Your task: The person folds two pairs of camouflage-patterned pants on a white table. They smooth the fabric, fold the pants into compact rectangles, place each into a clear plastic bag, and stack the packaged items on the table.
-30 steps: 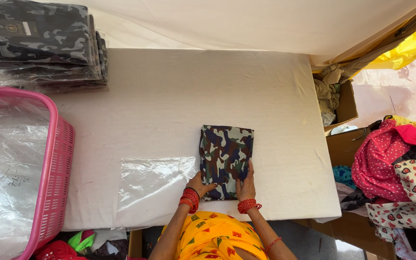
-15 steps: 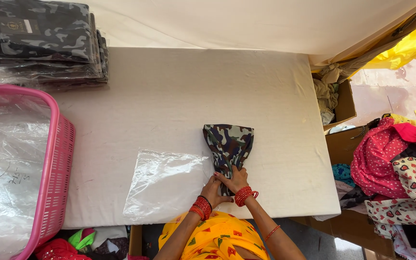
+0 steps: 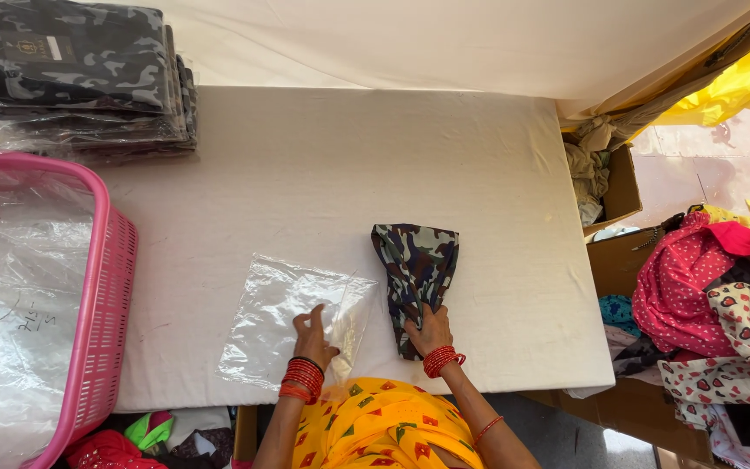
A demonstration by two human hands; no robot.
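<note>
A folded camouflage cloth (image 3: 416,269) lies on the white table (image 3: 323,174), pinched narrow at its near end. My right hand (image 3: 428,331) grips that near end. To its left lies a clear plastic bag (image 3: 284,317), flat on the table. My left hand (image 3: 314,337) rests on the bag's near right edge, fingers spread and touching the plastic. Both wrists carry red bangles.
A pink basket (image 3: 97,304) lined with clear plastic stands at the left. A stack of bagged camouflage cloths (image 3: 80,78) sits at the far left corner. Cardboard boxes (image 3: 618,187) and a pile of coloured fabrics (image 3: 722,295) are to the right of the table.
Both hands were on the cloth's near edge. The cloth has been gathered narrow at that end, and my left hand has moved left onto the plastic bag.
</note>
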